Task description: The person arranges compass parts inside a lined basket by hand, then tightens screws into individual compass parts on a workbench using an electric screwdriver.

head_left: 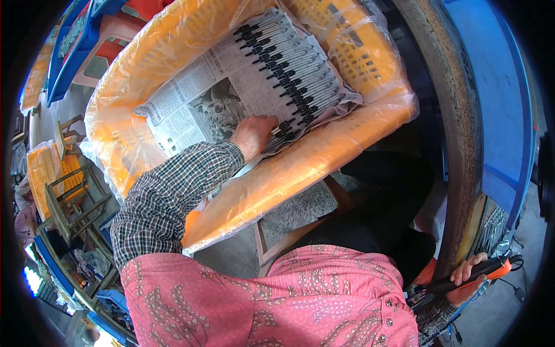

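Note:
My left hand (254, 134) reaches into an orange crate (324, 156) lined with clear plastic. Its fingers rest on the near end of a row of several thin grey rods with black tips (289, 69), which lie side by side on a sheet of newspaper (191, 98) covering the crate's bottom. Whether the fingers grip a rod is hidden by the hand itself. Far off at the lower right, my right hand (471, 272) is closed around a black and orange handled tool (480, 272). My sleeve is checked, above a pink patterned apron.
A wooden stool frame (289, 237) shows under the crate. More orange crates (52, 173) and wooden frames (72, 202) stand at the left. Blue trays (75, 52) lie at the upper left. A thick curved rim (457, 115) and a blue surface (497, 87) run down the right.

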The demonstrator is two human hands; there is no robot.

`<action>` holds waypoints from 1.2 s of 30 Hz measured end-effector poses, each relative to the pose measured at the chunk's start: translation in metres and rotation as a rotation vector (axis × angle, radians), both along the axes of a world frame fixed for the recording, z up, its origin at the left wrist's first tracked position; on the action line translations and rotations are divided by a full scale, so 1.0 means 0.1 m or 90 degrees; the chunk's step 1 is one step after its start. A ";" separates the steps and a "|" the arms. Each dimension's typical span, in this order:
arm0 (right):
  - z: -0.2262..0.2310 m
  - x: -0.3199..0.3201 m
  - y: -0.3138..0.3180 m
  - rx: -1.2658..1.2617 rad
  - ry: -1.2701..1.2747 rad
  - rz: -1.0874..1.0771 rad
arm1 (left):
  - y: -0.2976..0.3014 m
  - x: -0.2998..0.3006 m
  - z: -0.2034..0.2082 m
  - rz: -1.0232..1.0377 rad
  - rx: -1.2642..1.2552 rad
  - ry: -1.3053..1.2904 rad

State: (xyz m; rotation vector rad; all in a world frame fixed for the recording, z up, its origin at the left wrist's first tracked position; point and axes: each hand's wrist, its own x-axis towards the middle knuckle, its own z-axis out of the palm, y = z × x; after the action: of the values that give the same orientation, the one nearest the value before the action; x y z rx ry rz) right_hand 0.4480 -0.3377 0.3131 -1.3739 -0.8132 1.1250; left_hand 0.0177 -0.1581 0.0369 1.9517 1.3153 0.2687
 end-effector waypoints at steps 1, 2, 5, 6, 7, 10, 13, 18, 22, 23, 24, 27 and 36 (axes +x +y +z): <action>0.01 -0.01 0.00 0.001 0.000 -0.001 | 0.01 0.01 0.01 0.000 -0.007 0.003; 0.00 0.00 0.01 0.001 0.002 0.002 | 0.00 0.00 0.03 0.003 -0.007 0.006; -0.02 0.02 0.01 0.001 0.017 0.011 | 0.01 -0.03 0.08 0.003 -0.001 0.013; -0.01 0.01 0.00 0.001 0.016 0.004 | 0.05 -0.03 0.11 -0.008 0.000 0.035; 0.00 0.00 -0.01 0.000 0.015 -0.002 | 0.09 -0.03 0.14 -0.019 0.002 0.057; 0.01 0.01 -0.01 -0.001 0.003 -0.001 | 0.20 -0.07 0.19 -0.032 0.000 0.064; 0.00 0.00 0.01 -0.003 0.009 -0.001 | 0.14 -0.06 0.15 -0.057 0.008 0.099; 0.01 -0.01 0.02 -0.009 0.008 0.003 | 0.00 -0.01 0.08 -0.039 0.016 0.107; 0.02 0.00 0.02 -0.017 0.017 0.018 | 0.01 -0.01 0.06 0.020 -0.023 0.091; 0.03 0.00 0.02 -0.017 0.017 0.018 | 0.01 -0.01 0.06 0.021 -0.023 0.091; 0.03 0.01 0.02 -0.018 0.017 0.018 | 0.02 -0.01 0.06 0.025 -0.028 0.085; 0.03 0.00 0.02 -0.015 0.013 0.016 | 0.04 0.00 0.04 0.032 -0.042 0.075; 0.03 0.01 0.03 -0.016 0.023 0.031 | 0.05 0.00 0.04 0.049 -0.054 0.072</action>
State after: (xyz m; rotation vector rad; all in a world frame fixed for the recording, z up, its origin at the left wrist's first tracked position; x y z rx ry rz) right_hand 0.4488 -0.3351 0.3158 -1.3568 -0.8121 1.1976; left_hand 0.0173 -0.1534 0.0408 1.8704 1.4537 0.1384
